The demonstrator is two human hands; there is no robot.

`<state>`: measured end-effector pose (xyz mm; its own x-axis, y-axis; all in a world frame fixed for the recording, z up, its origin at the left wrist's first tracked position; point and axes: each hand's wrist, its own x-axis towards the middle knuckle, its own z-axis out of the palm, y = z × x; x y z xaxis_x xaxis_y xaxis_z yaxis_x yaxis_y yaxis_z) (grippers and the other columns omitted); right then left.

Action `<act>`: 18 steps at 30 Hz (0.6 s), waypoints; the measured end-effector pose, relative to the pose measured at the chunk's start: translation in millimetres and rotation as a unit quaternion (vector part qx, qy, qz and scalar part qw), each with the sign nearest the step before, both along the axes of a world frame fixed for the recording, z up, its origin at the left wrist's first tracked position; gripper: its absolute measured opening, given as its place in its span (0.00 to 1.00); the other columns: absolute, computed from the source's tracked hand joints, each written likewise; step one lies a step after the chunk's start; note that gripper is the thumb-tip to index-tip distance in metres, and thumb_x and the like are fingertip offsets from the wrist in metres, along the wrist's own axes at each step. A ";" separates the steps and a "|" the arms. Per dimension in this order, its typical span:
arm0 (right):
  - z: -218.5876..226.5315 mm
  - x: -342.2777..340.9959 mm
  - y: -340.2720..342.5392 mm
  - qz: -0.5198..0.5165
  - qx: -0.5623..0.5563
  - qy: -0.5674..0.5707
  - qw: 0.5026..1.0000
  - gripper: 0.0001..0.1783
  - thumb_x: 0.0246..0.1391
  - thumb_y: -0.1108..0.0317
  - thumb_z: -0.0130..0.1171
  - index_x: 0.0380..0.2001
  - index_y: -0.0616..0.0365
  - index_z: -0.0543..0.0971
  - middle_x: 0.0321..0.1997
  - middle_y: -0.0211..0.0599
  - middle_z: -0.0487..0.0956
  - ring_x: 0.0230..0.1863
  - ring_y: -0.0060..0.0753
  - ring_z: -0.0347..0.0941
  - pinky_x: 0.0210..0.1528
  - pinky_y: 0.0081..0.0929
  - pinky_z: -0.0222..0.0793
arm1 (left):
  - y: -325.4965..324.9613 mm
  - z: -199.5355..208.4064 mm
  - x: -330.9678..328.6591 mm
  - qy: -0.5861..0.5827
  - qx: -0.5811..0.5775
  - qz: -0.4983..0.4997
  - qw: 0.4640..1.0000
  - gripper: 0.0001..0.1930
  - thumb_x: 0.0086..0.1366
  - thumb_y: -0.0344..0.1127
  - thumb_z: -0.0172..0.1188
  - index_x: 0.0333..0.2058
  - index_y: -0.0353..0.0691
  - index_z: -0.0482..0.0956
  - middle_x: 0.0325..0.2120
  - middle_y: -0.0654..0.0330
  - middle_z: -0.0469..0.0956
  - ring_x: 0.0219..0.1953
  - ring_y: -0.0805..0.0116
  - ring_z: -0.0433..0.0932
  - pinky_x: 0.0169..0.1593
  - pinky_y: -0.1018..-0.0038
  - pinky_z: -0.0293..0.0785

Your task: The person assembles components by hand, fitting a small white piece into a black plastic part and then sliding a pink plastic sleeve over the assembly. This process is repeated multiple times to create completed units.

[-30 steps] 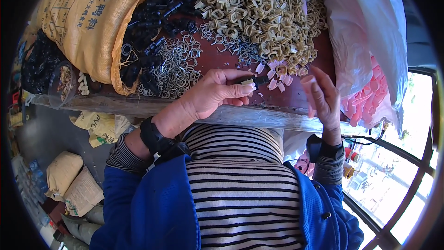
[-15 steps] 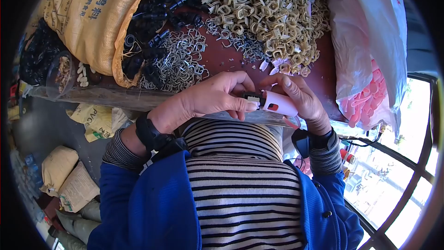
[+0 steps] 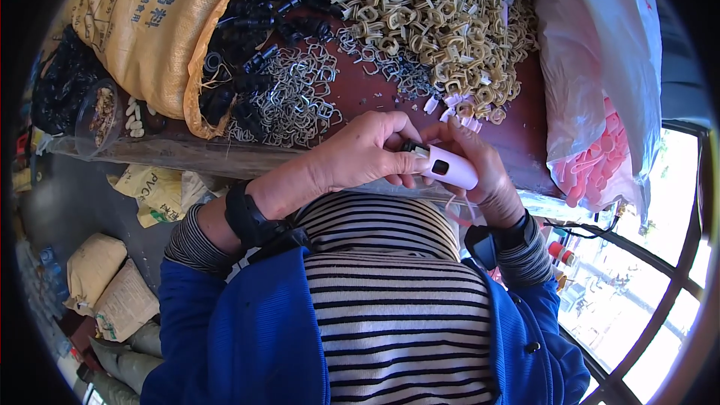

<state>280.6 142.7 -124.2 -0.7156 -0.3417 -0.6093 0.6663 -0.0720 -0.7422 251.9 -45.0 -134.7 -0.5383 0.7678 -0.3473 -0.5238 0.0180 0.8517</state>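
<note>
Between my hands, over the table's near edge, is a pink plastic sleeve (image 3: 459, 173) with a small rectangular window that shows dark. My right hand (image 3: 487, 169) is closed round its right side. My left hand (image 3: 352, 151) pinches a black plastic part (image 3: 412, 147) with a pale piece on it, at the sleeve's left end. The black part's far end sits inside the sleeve, hidden from sight. A thin pink strap (image 3: 459, 212) hangs below the sleeve. Just beyond my right hand lie a few small pale pink pieces (image 3: 455, 109).
On the dark red table (image 3: 373, 94) lie a heap of beige plastic clips (image 3: 442, 22), bent metal wire rings (image 3: 296, 90) and black parts (image 3: 259, 19). A yellow woven sack (image 3: 150, 37) stands left. A white bag (image 3: 585, 52) with pink pieces (image 3: 600, 157) is right.
My hands have come closer together, and the black part sits deeper in the pink sleeve. The sleeve's window has turned from partly reddish to dark. The sleeve tilts slightly more.
</note>
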 end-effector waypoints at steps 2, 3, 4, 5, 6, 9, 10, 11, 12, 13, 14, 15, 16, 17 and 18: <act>-3.0 0.1 0.1 -0.034 -0.044 -0.041 0.998 0.31 0.53 0.43 0.33 0.38 0.64 0.68 0.22 0.36 0.73 0.19 0.19 0.68 0.10 0.09 0.56 | 2.2 -1.2 0.8 0.012 0.011 0.029 0.999 0.13 0.53 0.32 0.57 0.33 0.29 0.67 0.24 0.53 0.74 0.22 0.73 0.74 0.23 0.82 0.71; -2.0 -0.2 1.1 -0.034 -0.034 -0.035 0.998 0.31 0.53 0.44 0.33 0.38 0.65 0.67 0.22 0.36 0.73 0.19 0.19 0.68 0.12 0.10 0.57 | 2.6 -1.2 0.2 0.011 0.011 0.029 0.999 0.13 0.53 0.32 0.57 0.33 0.29 0.67 0.24 0.53 0.74 0.22 0.73 0.74 0.23 0.82 0.71; -0.2 -0.8 1.5 -0.035 -0.024 -0.030 0.999 0.31 0.53 0.44 0.33 0.38 0.65 0.67 0.22 0.36 0.73 0.19 0.19 0.68 0.13 0.10 0.58 | 2.9 -0.9 -0.6 0.013 -0.003 0.021 1.000 0.13 0.53 0.34 0.56 0.33 0.30 0.67 0.24 0.55 0.74 0.22 0.74 0.74 0.24 0.83 0.71; 0.9 -0.6 2.2 -0.036 -0.014 -0.023 0.999 0.31 0.53 0.44 0.32 0.38 0.65 0.67 0.22 0.36 0.73 0.19 0.20 0.68 0.14 0.11 0.59 | 3.6 -0.1 -1.2 0.016 -0.017 0.013 1.000 0.13 0.54 0.35 0.56 0.33 0.32 0.67 0.24 0.56 0.74 0.23 0.74 0.74 0.25 0.84 0.70; -0.6 0.1 2.8 -0.037 -0.014 -0.022 0.999 0.31 0.53 0.44 0.32 0.38 0.65 0.67 0.22 0.36 0.73 0.19 0.20 0.68 0.14 0.11 0.59 | 4.0 0.3 -1.5 0.019 -0.031 0.006 0.999 0.13 0.55 0.36 0.55 0.33 0.33 0.68 0.24 0.57 0.74 0.23 0.75 0.74 0.25 0.85 0.70; -8.7 2.9 5.0 -0.097 0.049 0.079 0.991 0.32 0.53 0.44 0.32 0.38 0.66 0.67 0.28 0.39 0.73 0.25 0.22 0.69 0.23 0.17 0.64 | 5.2 -1.1 -1.6 -0.041 -0.028 0.004 0.999 0.13 0.55 0.38 0.55 0.33 0.34 0.68 0.25 0.58 0.74 0.23 0.75 0.74 0.26 0.85 0.70; -8.7 3.3 4.9 -0.097 0.049 0.079 0.991 0.32 0.53 0.44 0.32 0.38 0.66 0.67 0.28 0.39 0.73 0.25 0.22 0.69 0.23 0.17 0.64 | 5.4 -1.9 -1.4 -0.071 -0.026 0.003 0.997 0.13 0.55 0.38 0.55 0.33 0.34 0.68 0.25 0.59 0.74 0.23 0.75 0.74 0.26 0.85 0.70; -8.6 3.8 4.6 -0.097 0.064 0.142 0.983 0.33 0.52 0.42 0.33 0.39 0.66 0.66 0.31 0.41 0.72 0.29 0.25 0.69 0.28 0.19 0.64 | 5.7 -2.5 -1.2 -0.071 -0.026 0.003 0.997 0.13 0.55 0.38 0.55 0.33 0.34 0.68 0.25 0.59 0.74 0.23 0.75 0.74 0.26 0.85 0.70; -8.4 4.4 4.1 -0.097 0.079 0.204 0.971 0.34 0.51 0.41 0.35 0.40 0.66 0.66 0.34 0.43 0.71 0.33 0.27 0.69 0.33 0.22 0.64 | 6.0 -3.0 -1.0 -0.090 -0.014 0.018 0.996 0.14 0.55 0.38 0.55 0.34 0.34 0.69 0.26 0.59 0.74 0.24 0.75 0.74 0.26 0.85 0.71; -8.2 4.9 3.4 -0.097 0.094 0.265 0.955 0.36 0.49 0.39 0.36 0.41 0.66 0.66 0.37 0.44 0.71 0.37 0.30 0.68 0.38 0.24 0.64 | 6.3 -3.7 -0.8 -0.110 -0.003 0.032 0.993 0.14 0.55 0.38 0.55 0.34 0.34 0.69 0.26 0.60 0.74 0.24 0.75 0.74 0.26 0.85 0.71; -7.3 5.3 1.2 -0.097 0.094 0.265 0.955 0.36 0.49 0.39 0.36 0.41 0.66 0.66 0.37 0.44 0.71 0.37 0.30 0.68 0.38 0.24 0.64 | 6.7 -4.5 -0.7 -0.130 0.009 0.047 0.990 0.14 0.55 0.38 0.55 0.35 0.34 0.69 0.27 0.60 0.74 0.25 0.76 0.74 0.26 0.85 0.71; -5.5 5.1 -3.0 -0.047 0.070 0.286 0.955 0.38 0.47 0.38 0.38 0.42 0.67 0.65 0.40 0.46 0.69 0.41 0.32 0.67 0.42 0.26 0.62 | 6.7 -6.1 -1.1 -0.130 0.009 0.047 0.990 0.14 0.55 0.38 0.55 0.35 0.34 0.69 0.27 0.60 0.74 0.25 0.76 0.74 0.26 0.85 0.71; -3.7 4.8 -7.0 0.003 0.046 0.306 0.951 0.40 0.44 0.36 0.40 0.44 0.67 0.64 0.42 0.47 0.68 0.44 0.35 0.65 0.45 0.28 0.60 | 6.5 -8.3 -1.5 -0.119 0.018 0.056 0.991 0.14 0.54 0.39 0.55 0.35 0.34 0.70 0.28 0.59 0.74 0.25 0.75 0.74 0.27 0.84 0.71; -3.0 4.3 -8.8 0.053 0.021 0.325 0.944 0.43 0.42 0.34 0.42 0.45 0.67 0.63 0.45 0.49 0.66 0.47 0.38 0.63 0.49 0.30 0.57 | 6.2 -10.0 -1.9 -0.108 0.028 0.066 0.992 0.15 0.54 0.39 0.55 0.35 0.33 0.70 0.28 0.59 0.74 0.26 0.74 0.75 0.28 0.83 0.71; -3.4 3.8 -8.4 0.053 0.021 0.326 0.944 0.43 0.42 0.34 0.42 0.45 0.67 0.63 0.45 0.49 0.66 0.47 0.38 0.63 0.49 0.30 0.57 | 5.9 -11.0 -2.3 -0.097 0.037 0.076 0.992 0.16 0.54 0.39 0.56 0.36 0.33 0.70 0.29 0.58 0.74 0.27 0.73 0.75 0.29 0.83 0.72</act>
